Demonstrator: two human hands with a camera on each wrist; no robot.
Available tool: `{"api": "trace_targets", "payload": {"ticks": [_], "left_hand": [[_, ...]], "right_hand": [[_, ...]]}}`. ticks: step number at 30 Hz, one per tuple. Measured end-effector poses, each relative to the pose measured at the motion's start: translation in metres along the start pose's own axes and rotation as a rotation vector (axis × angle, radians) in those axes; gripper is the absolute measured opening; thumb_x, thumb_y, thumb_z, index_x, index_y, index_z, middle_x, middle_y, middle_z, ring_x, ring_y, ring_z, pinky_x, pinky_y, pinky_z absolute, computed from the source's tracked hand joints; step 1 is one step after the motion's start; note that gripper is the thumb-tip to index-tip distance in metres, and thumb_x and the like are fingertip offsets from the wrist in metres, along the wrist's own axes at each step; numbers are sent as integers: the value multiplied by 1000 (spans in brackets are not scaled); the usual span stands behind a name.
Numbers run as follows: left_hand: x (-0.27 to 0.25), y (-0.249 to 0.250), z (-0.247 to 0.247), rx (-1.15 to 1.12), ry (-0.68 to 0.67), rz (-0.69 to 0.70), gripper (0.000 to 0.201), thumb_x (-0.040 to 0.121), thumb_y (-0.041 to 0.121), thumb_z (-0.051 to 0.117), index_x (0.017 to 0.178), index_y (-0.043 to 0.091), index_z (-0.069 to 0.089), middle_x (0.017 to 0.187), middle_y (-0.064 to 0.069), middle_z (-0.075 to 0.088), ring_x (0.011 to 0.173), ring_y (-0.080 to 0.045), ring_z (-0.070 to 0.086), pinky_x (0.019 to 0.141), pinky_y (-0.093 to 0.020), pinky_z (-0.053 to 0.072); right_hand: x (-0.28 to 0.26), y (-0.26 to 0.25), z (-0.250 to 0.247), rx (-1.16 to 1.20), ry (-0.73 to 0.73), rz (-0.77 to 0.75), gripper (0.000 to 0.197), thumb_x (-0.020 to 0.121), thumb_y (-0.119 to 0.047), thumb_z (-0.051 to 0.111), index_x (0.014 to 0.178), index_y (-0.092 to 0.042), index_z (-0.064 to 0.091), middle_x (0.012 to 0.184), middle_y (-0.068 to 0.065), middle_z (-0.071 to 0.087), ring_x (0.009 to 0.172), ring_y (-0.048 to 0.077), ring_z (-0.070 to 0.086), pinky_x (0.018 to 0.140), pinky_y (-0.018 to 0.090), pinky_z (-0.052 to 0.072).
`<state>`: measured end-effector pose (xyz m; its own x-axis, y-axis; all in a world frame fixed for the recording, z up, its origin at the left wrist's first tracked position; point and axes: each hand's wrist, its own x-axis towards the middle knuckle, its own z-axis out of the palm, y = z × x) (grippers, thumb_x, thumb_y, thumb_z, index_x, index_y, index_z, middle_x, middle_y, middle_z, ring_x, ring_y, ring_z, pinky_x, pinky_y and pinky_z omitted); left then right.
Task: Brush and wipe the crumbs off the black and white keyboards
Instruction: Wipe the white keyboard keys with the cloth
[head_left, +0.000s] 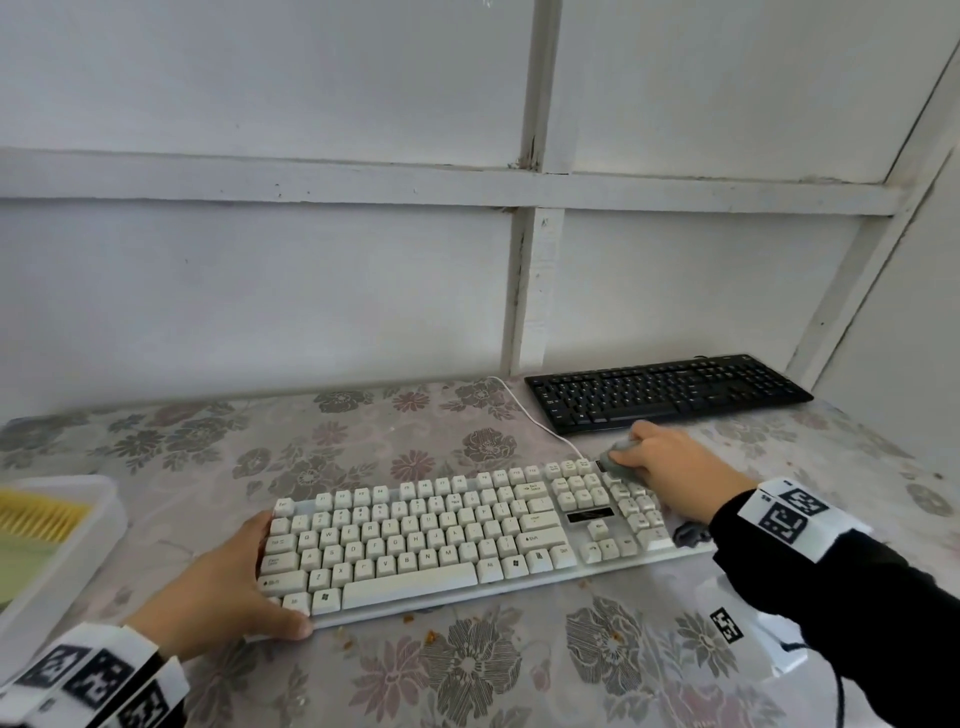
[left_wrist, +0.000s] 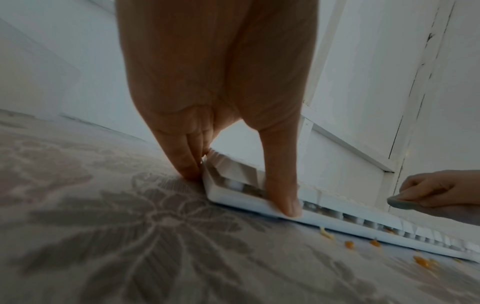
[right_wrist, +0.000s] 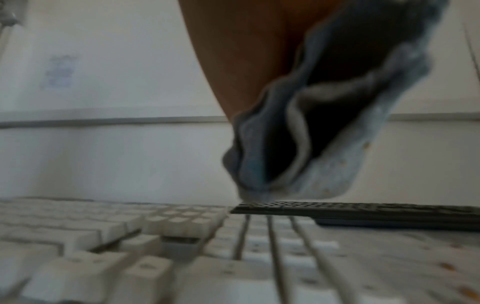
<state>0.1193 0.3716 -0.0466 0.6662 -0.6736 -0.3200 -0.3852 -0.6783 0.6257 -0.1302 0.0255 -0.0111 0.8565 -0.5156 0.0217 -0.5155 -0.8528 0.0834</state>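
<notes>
- Your right hand is bunched around a grey cloth, fingers curled over it, at the far right corner of the white keyboard, above the number pad; balling the cloth gives a firm wad to drag across the keycaps.
- Your left hand braces the keyboard's left end: the thumb lies along the front edge and the other fingers stand against the side, nearly straight. This is a narrow clamp rather than a wrap, probably to stop the board sliding under the wiping strokes.
- The black keyboard lies untouched at the back right, near the wall, well apart from both hands.
- Orange crumbs lie on the flowered tablecloth just in front of the white keyboard; a white tray holding something yellow, possibly a brush, sits at the far left.
- The head view alone shows the full layout; the left wrist view alone shows the thumb's contact and crumbs close to the front edge; the right wrist view, though blurred, shows the cloth's folds, apparently just above the keys.
</notes>
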Motion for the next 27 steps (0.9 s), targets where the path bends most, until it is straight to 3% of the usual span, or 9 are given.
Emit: {"api": "trace_targets", "payload": {"ticks": [5, 8, 10, 12, 14, 16, 21, 24, 27], "left_hand": [[0, 0, 0, 3, -7, -7, 121, 48, 31, 91, 144, 25, 19, 112, 13, 46, 103, -10, 47, 96, -27, 37], [1, -2, -1, 4, -10, 12, 123, 45, 34, 91, 144, 26, 19, 114, 13, 48, 105, -9, 49, 92, -25, 38], [1, -1, -1, 17, -7, 13, 123, 46, 35, 91, 144, 26, 17, 114, 14, 47, 104, -9, 48, 92, -24, 38], [0, 0, -1, 34, -15, 2, 124, 48, 35, 90, 146, 26, 14, 116, 14, 46, 104, -8, 46, 95, -25, 38], [0, 0, -1, 44, -23, -5, 130, 43, 40, 91, 146, 26, 12, 126, 12, 47, 107, -8, 47, 99, -27, 38], [-1, 0, -2, 57, -24, -4, 138, 36, 45, 91, 147, 26, 11, 135, 9, 46, 112, -10, 47, 102, -29, 38], [-1, 1, -1, 67, -14, 1, 127, 47, 38, 89, 147, 26, 11, 136, 8, 45, 110, -9, 46, 103, -29, 38], [0, 1, -2, 52, -17, 10, 124, 47, 36, 89, 145, 26, 14, 131, 9, 48, 110, -9, 47, 101, -27, 38], [1, -2, -3, 12, -21, 28, 121, 44, 34, 90, 142, 27, 19, 122, 12, 52, 108, -9, 51, 97, -26, 40]], "right_hand": [[-3, -5, 10, -5, -40, 17, 28, 100, -35, 39, 105, -23, 64, 94, -2, 45, 86, 20, 52, 61, 22, 29], [-8, 2, 3, 44, -46, 130, 34, 100, -35, 38, 70, -25, 48, 78, -2, 41, 81, 21, 52, 57, 22, 31], [-8, 3, 0, 99, -59, 167, 40, 100, -36, 37, 62, -26, 32, 75, -2, 40, 79, 22, 51, 56, 20, 30], [-6, 10, 5, 52, -50, 190, 38, 100, -40, 37, 65, -25, 43, 81, -1, 42, 83, 22, 55, 64, 25, 39], [0, 19, 8, -16, -44, 231, 36, 99, -42, 38, 86, -23, 65, 82, -3, 41, 81, 20, 56, 71, 28, 44], [7, 19, 4, -19, -76, 222, 37, 98, -41, 39, 102, -18, 68, 82, -5, 40, 72, 16, 55, 66, 23, 43], [19, -75, -42, 146, -109, -71, 35, 98, -45, 38, 102, -23, 66, 95, -2, 43, 83, 13, 54, 75, 19, 39], [21, -159, -49, 308, -158, -271, 41, 97, -45, 40, 96, -13, 66, 95, -4, 43, 79, 11, 52, 76, 18, 40], [32, -227, -38, 358, -206, -411, 39, 98, -36, 45, 89, -5, 67, 96, 3, 45, 78, 22, 55, 74, 30, 45]]}}
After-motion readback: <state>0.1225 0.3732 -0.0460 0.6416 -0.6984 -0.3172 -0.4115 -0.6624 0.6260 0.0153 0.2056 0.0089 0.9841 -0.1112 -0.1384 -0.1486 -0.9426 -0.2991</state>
